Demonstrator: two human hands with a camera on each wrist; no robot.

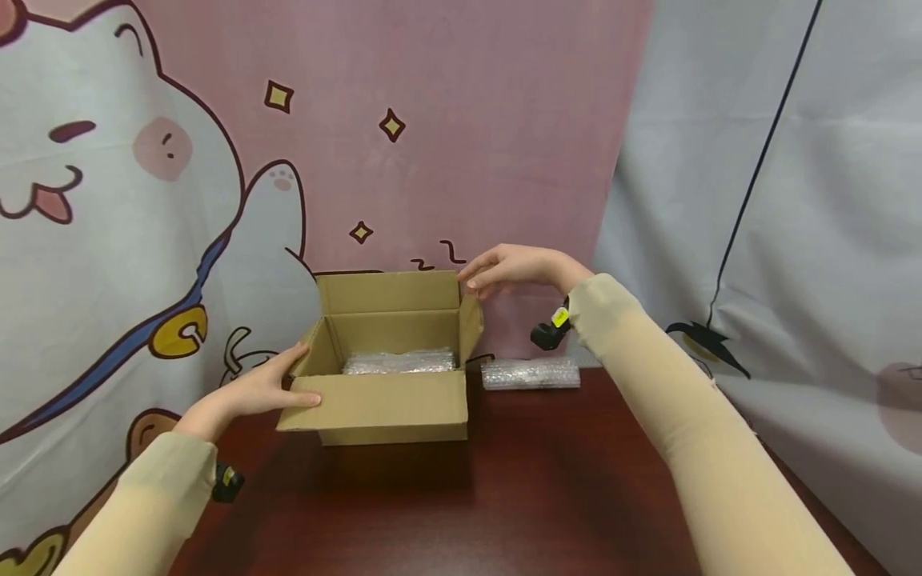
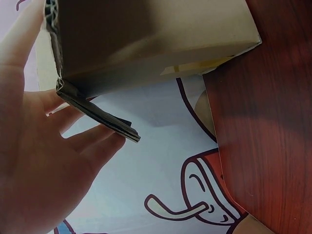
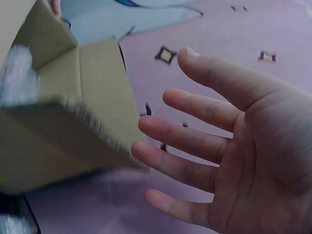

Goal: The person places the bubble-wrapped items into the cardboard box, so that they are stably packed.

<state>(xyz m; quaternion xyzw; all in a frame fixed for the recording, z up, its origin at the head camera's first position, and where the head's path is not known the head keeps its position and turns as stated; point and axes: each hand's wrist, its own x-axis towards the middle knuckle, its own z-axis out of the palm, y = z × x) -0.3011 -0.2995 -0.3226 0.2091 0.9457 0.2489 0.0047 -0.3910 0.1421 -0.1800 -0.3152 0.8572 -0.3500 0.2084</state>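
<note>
An open cardboard box [image 1: 392, 408] stands on the table, with clear bubble-wrapped packing [image 1: 399, 362] inside it. My left hand [image 1: 255, 390] is at the box's left side; its thumb lies over the front flap [image 1: 382, 400] and its fingers touch the left flap. From the left wrist, the hand [image 2: 58, 151] shows extended fingers partly hidden behind the cardboard. At the box's far right corner, my right hand [image 1: 515, 266] is beside the upright right flap [image 1: 471, 324]. The right wrist view shows that hand [image 3: 229, 141] with spread fingers and nothing in its palm.
Another bubble-wrapped bundle [image 1: 531, 374] lies right of the box, near the back edge of the dark red table [image 1: 562, 480]. Behind hangs a pink and white cartoon cloth [image 1: 490, 144]. The back flap [image 1: 389, 293] stands up against it.
</note>
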